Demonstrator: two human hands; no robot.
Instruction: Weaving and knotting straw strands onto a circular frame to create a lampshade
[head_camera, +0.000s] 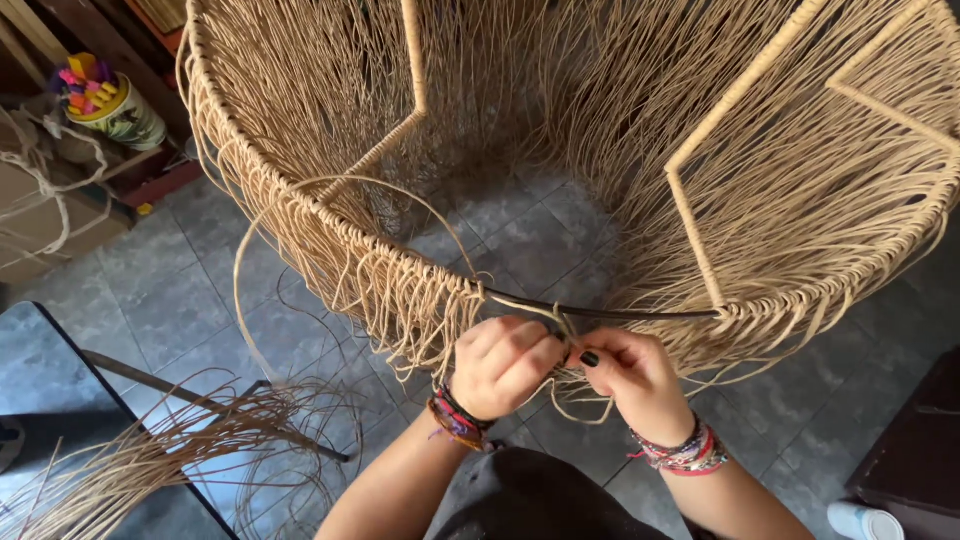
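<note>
A large round frame (640, 314) wrapped in tan cord fills the upper view, with many cord strands hanging down its sides. A short bare stretch of dark metal rim shows just above my hands. My left hand (503, 366) is closed on a tan cord strand (562, 326) at the rim's near edge. My right hand (634, 378) pinches the same strand right beside it, fingertips touching the left hand. A loose loop of cord (300, 200) arcs out to the left of the frame. Both wrists wear coloured bracelets.
A bundle of loose tan cords (150, 455) lies over a dark metal bar (200, 400) at lower left. A cup of coloured bits (105, 100) stands on a shelf at upper left. A dark piece of furniture (915, 450) sits at lower right. Grey tiled floor (170, 290) lies below.
</note>
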